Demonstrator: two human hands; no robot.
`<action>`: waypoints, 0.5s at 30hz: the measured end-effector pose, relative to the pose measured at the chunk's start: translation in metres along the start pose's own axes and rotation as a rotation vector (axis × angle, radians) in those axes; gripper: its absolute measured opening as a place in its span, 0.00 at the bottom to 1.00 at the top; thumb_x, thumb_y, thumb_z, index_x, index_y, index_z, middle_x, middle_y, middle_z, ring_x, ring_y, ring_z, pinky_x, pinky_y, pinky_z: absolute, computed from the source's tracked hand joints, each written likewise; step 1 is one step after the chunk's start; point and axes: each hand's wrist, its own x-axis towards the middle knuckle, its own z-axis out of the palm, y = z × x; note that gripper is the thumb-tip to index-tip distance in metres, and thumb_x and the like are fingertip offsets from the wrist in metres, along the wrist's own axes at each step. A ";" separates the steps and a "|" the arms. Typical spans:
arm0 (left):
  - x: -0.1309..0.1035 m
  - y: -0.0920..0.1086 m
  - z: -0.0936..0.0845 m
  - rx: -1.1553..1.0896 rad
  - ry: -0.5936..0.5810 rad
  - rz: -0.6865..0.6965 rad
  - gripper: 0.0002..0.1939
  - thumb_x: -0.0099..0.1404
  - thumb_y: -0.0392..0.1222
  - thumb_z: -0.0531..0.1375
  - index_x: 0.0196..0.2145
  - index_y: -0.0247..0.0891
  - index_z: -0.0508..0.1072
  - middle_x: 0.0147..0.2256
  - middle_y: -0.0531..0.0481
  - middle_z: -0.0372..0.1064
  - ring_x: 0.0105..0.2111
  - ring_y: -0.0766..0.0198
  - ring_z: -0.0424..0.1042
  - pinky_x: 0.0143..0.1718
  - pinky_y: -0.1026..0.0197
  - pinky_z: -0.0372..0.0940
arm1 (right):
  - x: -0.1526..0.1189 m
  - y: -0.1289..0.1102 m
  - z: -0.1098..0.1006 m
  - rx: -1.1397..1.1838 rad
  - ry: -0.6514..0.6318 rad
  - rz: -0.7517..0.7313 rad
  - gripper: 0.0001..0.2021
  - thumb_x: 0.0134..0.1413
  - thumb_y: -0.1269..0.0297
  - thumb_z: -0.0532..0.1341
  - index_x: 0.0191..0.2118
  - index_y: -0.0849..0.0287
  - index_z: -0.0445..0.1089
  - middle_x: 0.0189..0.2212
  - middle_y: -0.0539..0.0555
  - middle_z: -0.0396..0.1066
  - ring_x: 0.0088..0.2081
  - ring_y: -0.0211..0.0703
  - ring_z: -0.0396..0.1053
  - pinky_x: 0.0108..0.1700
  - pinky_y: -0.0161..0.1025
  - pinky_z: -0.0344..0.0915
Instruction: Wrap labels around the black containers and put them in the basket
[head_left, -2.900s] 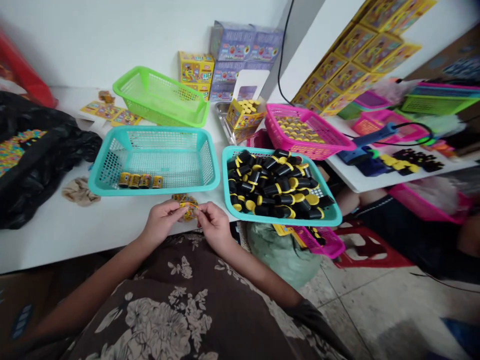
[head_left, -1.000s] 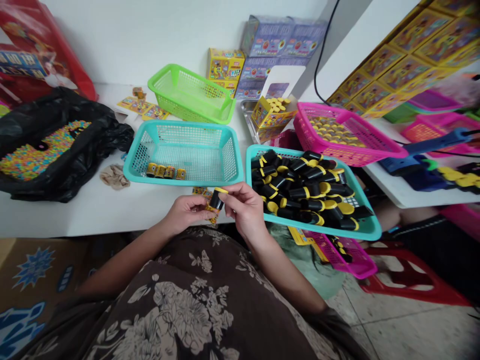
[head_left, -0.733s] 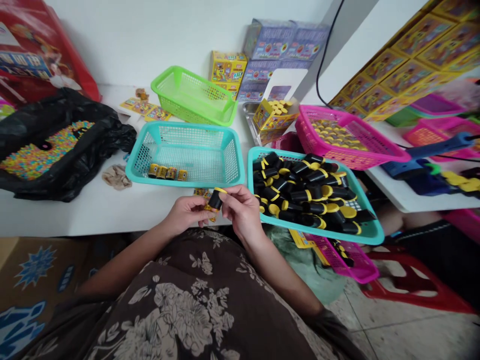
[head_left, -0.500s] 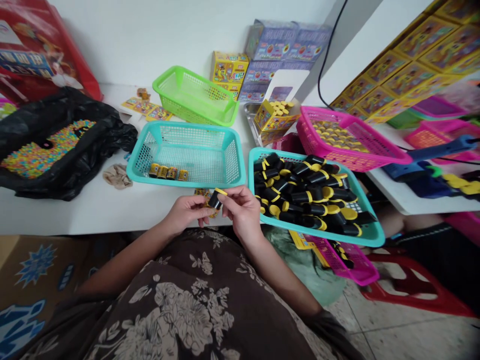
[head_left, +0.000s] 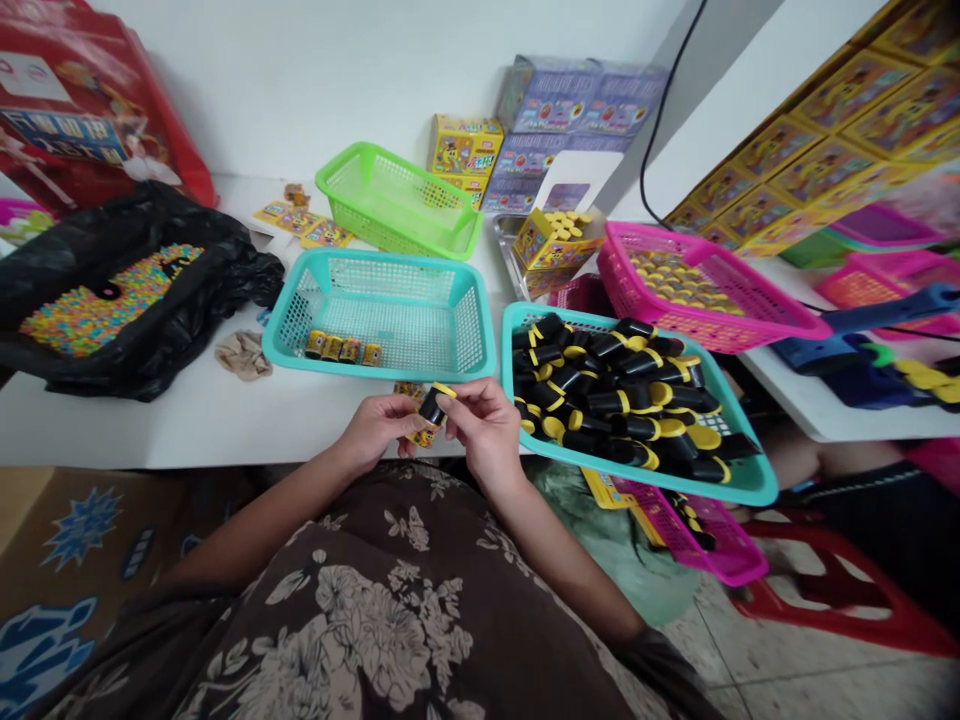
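Just above the table's front edge, my right hand (head_left: 487, 430) pinches a small black bottle with a yellow cap (head_left: 433, 405), held tilted. My left hand (head_left: 379, 432) is closed at the bottle's other side, with a yellow printed sticker label (head_left: 424, 438) in its fingers. Label and bottle touch or overlap; how far the label is stuck down I cannot tell. Behind the hands stands a turquoise basket (head_left: 379, 372) with several bottles wrapped in yellow labels (head_left: 332, 348) along its front left. To the right, another turquoise basket (head_left: 763, 485) is heaped with plain black, yellow-capped bottles (head_left: 607, 400).
A black bag (head_left: 82, 380) of coloured beads lies left, near a crumpled cloth (head_left: 244, 354). Behind are a green basket (head_left: 390, 240), yellow label sheets (head_left: 326, 232) and stacked boxes (head_left: 551, 95). A pink basket (head_left: 750, 335) of labelled bottles stands right; another person's leg (head_left: 847, 465) shows there.
The whole view has shifted slightly down and to the right. My hands keep the same hold, and more of the yellow label shows beneath the bottle.
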 end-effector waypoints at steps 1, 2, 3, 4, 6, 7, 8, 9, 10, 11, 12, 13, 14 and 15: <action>0.001 -0.002 0.000 -0.012 0.000 -0.006 0.21 0.46 0.53 0.73 0.27 0.32 0.74 0.22 0.50 0.72 0.15 0.70 0.65 0.14 0.67 0.60 | -0.001 0.000 0.001 0.002 0.011 -0.010 0.12 0.42 0.60 0.70 0.28 0.53 0.65 0.20 0.44 0.67 0.16 0.31 0.59 0.19 0.34 0.59; 0.001 -0.003 -0.001 -0.023 0.002 -0.010 0.22 0.45 0.54 0.73 0.27 0.32 0.74 0.22 0.50 0.72 0.14 0.70 0.65 0.14 0.67 0.59 | -0.001 0.000 0.002 0.002 0.025 -0.026 0.12 0.42 0.60 0.70 0.28 0.53 0.66 0.20 0.44 0.67 0.17 0.31 0.59 0.19 0.34 0.60; 0.001 -0.004 -0.001 -0.031 0.003 -0.015 0.22 0.45 0.54 0.73 0.27 0.32 0.74 0.22 0.50 0.72 0.14 0.71 0.64 0.13 0.67 0.59 | -0.001 0.000 0.003 0.001 0.035 -0.041 0.12 0.41 0.60 0.70 0.28 0.53 0.66 0.20 0.44 0.67 0.17 0.31 0.59 0.19 0.34 0.60; 0.002 -0.005 -0.001 -0.033 0.002 -0.020 0.22 0.46 0.54 0.73 0.26 0.32 0.73 0.22 0.51 0.71 0.14 0.71 0.64 0.13 0.67 0.58 | -0.001 0.000 0.004 -0.001 0.041 -0.048 0.13 0.41 0.60 0.70 0.29 0.53 0.65 0.21 0.44 0.67 0.17 0.32 0.59 0.19 0.34 0.60; 0.001 -0.004 -0.001 -0.025 -0.006 -0.022 0.22 0.46 0.53 0.73 0.27 0.32 0.74 0.22 0.51 0.71 0.15 0.70 0.64 0.13 0.67 0.58 | 0.000 0.002 0.004 0.003 0.040 -0.040 0.13 0.42 0.59 0.70 0.29 0.53 0.65 0.20 0.44 0.67 0.17 0.32 0.59 0.19 0.34 0.60; 0.001 -0.003 -0.001 -0.018 -0.013 -0.014 0.21 0.46 0.52 0.73 0.27 0.31 0.74 0.22 0.51 0.71 0.16 0.70 0.65 0.14 0.67 0.59 | 0.000 0.003 0.003 0.005 0.036 -0.031 0.13 0.42 0.58 0.70 0.29 0.53 0.65 0.20 0.43 0.67 0.16 0.32 0.59 0.19 0.34 0.59; 0.000 -0.002 0.000 -0.013 -0.022 -0.002 0.20 0.47 0.50 0.73 0.28 0.31 0.75 0.23 0.50 0.71 0.17 0.69 0.66 0.15 0.67 0.60 | 0.001 0.004 0.003 0.002 0.030 -0.022 0.13 0.43 0.58 0.69 0.29 0.53 0.65 0.20 0.43 0.67 0.16 0.32 0.59 0.18 0.34 0.59; -0.001 0.000 0.001 -0.011 -0.030 0.010 0.19 0.47 0.49 0.73 0.29 0.31 0.75 0.24 0.50 0.72 0.18 0.68 0.68 0.17 0.67 0.61 | 0.002 0.005 0.002 -0.004 0.025 -0.016 0.13 0.43 0.58 0.69 0.29 0.53 0.65 0.20 0.43 0.66 0.16 0.32 0.59 0.18 0.34 0.58; -0.002 0.002 0.002 -0.011 -0.037 0.021 0.18 0.47 0.48 0.73 0.29 0.31 0.76 0.25 0.49 0.73 0.20 0.67 0.69 0.18 0.66 0.63 | 0.003 0.005 0.001 -0.010 0.023 -0.015 0.13 0.43 0.57 0.69 0.29 0.53 0.64 0.19 0.43 0.66 0.16 0.32 0.59 0.18 0.34 0.57; -0.003 0.003 0.003 -0.012 -0.046 0.026 0.18 0.47 0.47 0.73 0.30 0.31 0.76 0.26 0.48 0.73 0.21 0.66 0.70 0.20 0.65 0.64 | 0.004 0.006 0.001 -0.015 0.022 -0.013 0.13 0.44 0.57 0.69 0.29 0.53 0.64 0.19 0.43 0.66 0.16 0.32 0.59 0.18 0.34 0.57; -0.003 0.004 0.003 -0.012 -0.053 0.026 0.17 0.48 0.46 0.73 0.30 0.31 0.77 0.27 0.47 0.74 0.22 0.66 0.71 0.21 0.65 0.65 | 0.005 0.007 0.001 -0.015 0.022 -0.008 0.13 0.44 0.57 0.69 0.29 0.53 0.64 0.19 0.43 0.66 0.16 0.32 0.59 0.18 0.34 0.56; -0.004 0.005 0.004 -0.010 -0.058 0.023 0.16 0.48 0.46 0.73 0.30 0.31 0.77 0.27 0.47 0.74 0.23 0.65 0.71 0.21 0.64 0.65 | 0.005 0.008 0.001 -0.005 0.026 0.002 0.13 0.44 0.56 0.69 0.29 0.53 0.64 0.18 0.43 0.65 0.15 0.32 0.59 0.18 0.34 0.54; -0.004 0.004 0.004 -0.006 -0.064 0.021 0.16 0.49 0.46 0.72 0.30 0.31 0.77 0.26 0.47 0.73 0.23 0.65 0.71 0.22 0.64 0.65 | 0.006 0.009 0.001 0.012 0.031 0.019 0.13 0.44 0.56 0.68 0.29 0.53 0.63 0.18 0.43 0.64 0.15 0.32 0.58 0.17 0.34 0.52; -0.004 0.004 0.004 -0.002 -0.069 0.021 0.15 0.49 0.45 0.72 0.30 0.31 0.78 0.25 0.48 0.73 0.23 0.65 0.71 0.22 0.64 0.65 | 0.007 0.010 0.001 0.033 0.037 0.040 0.14 0.44 0.56 0.68 0.29 0.53 0.63 0.17 0.42 0.64 0.14 0.31 0.57 0.16 0.33 0.50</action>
